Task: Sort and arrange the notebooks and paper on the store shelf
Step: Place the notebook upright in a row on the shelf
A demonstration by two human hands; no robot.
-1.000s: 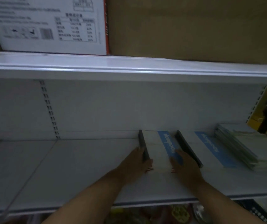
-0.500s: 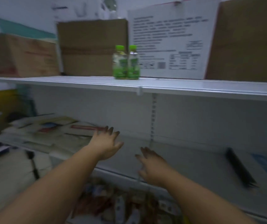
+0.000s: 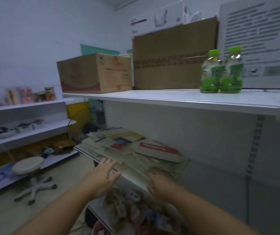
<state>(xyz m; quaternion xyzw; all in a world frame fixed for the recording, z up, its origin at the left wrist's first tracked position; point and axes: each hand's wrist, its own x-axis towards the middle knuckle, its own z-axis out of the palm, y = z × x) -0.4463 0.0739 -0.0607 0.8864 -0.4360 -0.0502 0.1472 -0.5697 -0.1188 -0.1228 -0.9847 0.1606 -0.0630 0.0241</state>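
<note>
Notebooks and loose paper (image 3: 132,150) lie in a disordered heap at the left end of the middle shelf (image 3: 220,197), some sheets overhanging the front edge. Left hand (image 3: 102,175): fingers straight and spread, at the heap's front edge. Right hand (image 3: 161,183): on the heap's near right corner, too blurred to tell its grip. Upper shelf (image 3: 169,97): two green bottles (image 3: 222,72), cardboard boxes (image 3: 95,73).

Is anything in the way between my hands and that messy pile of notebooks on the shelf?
Nothing visible. The left hand hovers with spread fingers at the front of the pile of notebooks, and the right hand is at its near edge.
</note>
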